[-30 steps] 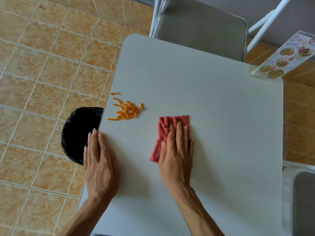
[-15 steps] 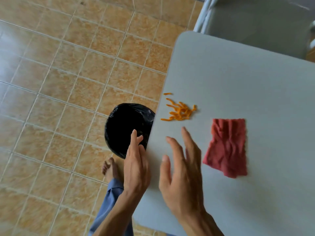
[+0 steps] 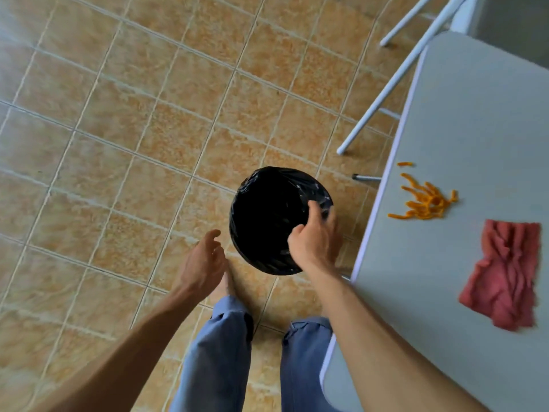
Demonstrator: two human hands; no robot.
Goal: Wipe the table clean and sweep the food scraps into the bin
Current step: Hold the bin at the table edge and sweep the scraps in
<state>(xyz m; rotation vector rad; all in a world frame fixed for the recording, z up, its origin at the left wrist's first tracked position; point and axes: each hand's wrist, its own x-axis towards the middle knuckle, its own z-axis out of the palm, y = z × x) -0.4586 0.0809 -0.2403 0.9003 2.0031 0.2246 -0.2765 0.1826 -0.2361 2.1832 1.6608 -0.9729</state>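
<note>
A round bin [image 3: 264,221] lined with a black bag stands on the tiled floor left of the white table [image 3: 475,120]. My right hand [image 3: 315,239] grips the bin's right rim, thumb inside the liner. My left hand [image 3: 205,260] hovers just off the bin's left side, fingers apart, holding nothing. A small heap of orange food scraps [image 3: 424,200] lies near the table's left edge. The red cloth [image 3: 505,272] lies crumpled on the table, a little nearer me than the scraps, with no hand on it.
White chair legs [image 3: 389,87] slant down to the floor beyond the bin, close to the table's far corner. A table leg foot [image 3: 365,177] shows by the table edge. My trouser legs [image 3: 255,361] and a bare foot are below the bin.
Both hands left the table and went down to the bin; the right hand let go of the red cloth and took the bin's rim. The view swung left toward the floor.
</note>
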